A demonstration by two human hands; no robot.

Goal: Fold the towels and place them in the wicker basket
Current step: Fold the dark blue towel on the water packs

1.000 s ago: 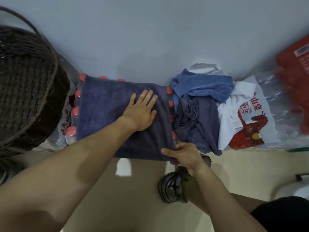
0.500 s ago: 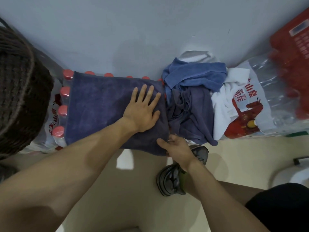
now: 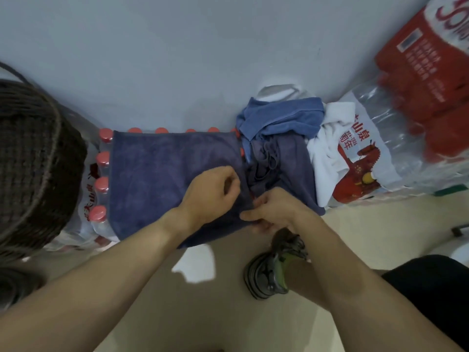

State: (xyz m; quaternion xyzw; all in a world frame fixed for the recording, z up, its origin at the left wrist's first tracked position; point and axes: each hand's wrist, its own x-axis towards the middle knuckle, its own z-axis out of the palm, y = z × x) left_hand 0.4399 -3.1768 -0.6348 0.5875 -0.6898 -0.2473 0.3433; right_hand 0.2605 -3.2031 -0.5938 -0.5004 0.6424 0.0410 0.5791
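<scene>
We see a shrink-wrapped pack of red-capped bottles (image 3: 102, 185) left of the fingers, another wrapped bottle pack with a red horse print (image 3: 360, 158) to their right, red packaging (image 3: 429, 72) far right, a shoe (image 3: 272, 271) just below, beige floor (image 3: 198, 301), grey wall (image 3: 177, 59).

A dark purple towel (image 3: 162, 179) lies flat, folded into a rectangle, over a pack of red-capped bottles (image 3: 102, 185), beside a crumpled heap of blue, purple and white towels (image 3: 284, 138) on its right, with the dark wicker basket (image 3: 33, 161) at its left.
</scene>
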